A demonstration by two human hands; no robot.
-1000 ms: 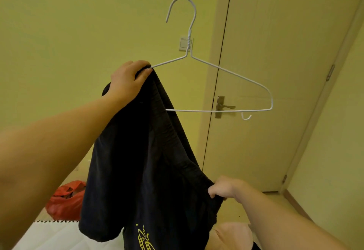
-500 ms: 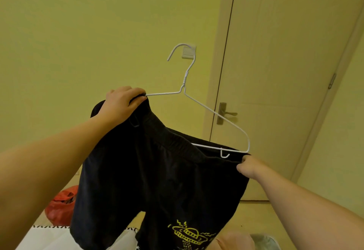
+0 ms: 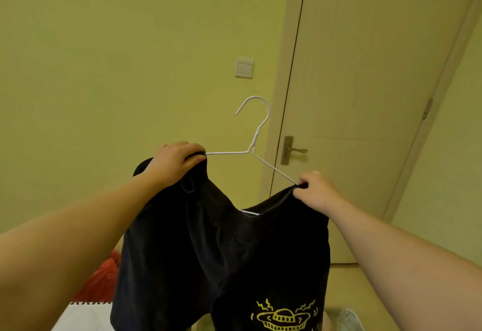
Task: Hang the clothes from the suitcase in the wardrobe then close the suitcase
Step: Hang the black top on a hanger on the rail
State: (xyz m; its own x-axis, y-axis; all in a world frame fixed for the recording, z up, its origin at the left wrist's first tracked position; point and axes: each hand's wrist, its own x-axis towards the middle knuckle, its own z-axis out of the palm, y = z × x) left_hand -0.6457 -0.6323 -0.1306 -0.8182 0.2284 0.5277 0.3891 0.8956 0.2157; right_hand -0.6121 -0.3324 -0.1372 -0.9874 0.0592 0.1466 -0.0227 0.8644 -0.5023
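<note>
The left hand [image 3: 172, 163] grips the black shorts [image 3: 221, 252] and one shoulder of the white wire hanger [image 3: 257, 133]. The right hand [image 3: 318, 192] pinches the waistband at the other shoulder. The yellow print [image 3: 283, 317], probably a flying saucer, shows no readable lettering.

Hanger [image 3: 257, 132] up before wall, hook topmost, right end lower. Shorts [image 3: 221, 252] hang below, waistband over both ends. Left hand [image 3: 174, 161] grips left end, right hand [image 3: 315, 192] right end. Switch [image 3: 244, 67] on wall above hook. Door [image 3: 365, 82] right of switch; handle [image 3: 292, 150] just right of hanger. Bag [image 3: 101, 281] on floor, behind shorts' left edge.
</note>
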